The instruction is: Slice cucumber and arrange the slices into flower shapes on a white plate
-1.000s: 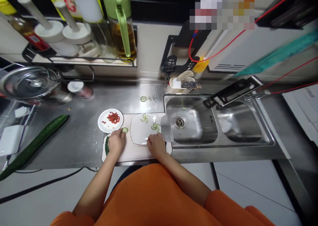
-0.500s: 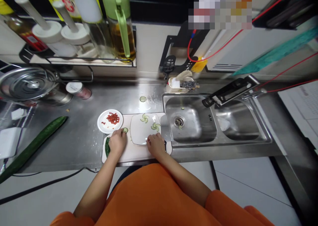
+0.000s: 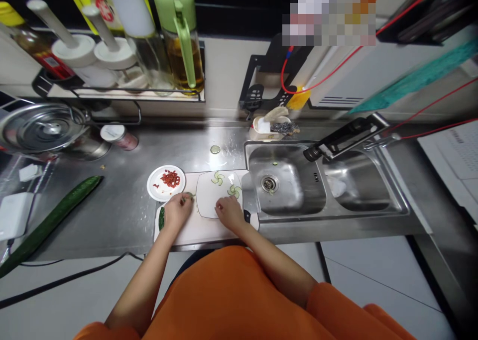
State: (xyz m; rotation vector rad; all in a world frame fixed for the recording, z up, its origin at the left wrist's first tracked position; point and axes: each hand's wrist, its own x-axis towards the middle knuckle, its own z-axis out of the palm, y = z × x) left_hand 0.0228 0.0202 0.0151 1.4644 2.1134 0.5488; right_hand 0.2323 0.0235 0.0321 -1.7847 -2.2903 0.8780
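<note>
Between the fingertips of my left hand (image 3: pixel 178 211) is a small cucumber slice (image 3: pixel 189 196), just left of the white square plate (image 3: pixel 207 195). My right hand (image 3: pixel 229 212) is over the plate's lower right part, its fingers pressed together; what they hold, if anything, is too small to name. Two pinwheels of cucumber slices (image 3: pixel 217 178) lie on the plate. The plate rests on a pale cutting board (image 3: pixel 186 234). A cucumber piece (image 3: pixel 161 218) lies by my left hand, and a knife (image 3: pixel 251 193) lies at the board's right end.
A round white plate (image 3: pixel 151 188) with chopped red bits is at the upper left of the board. A long cucumber (image 3: pixel 56 215) lies on the left counter. The double sink (image 3: pixel 287 205) is on the right, a bottle rack (image 3: pixel 142 93) at the back.
My right hand has moved left over the plate, uncovering more of the knife handle. My left hand has shifted slightly right, and its cucumber slice is now tilted nearer the plate.
</note>
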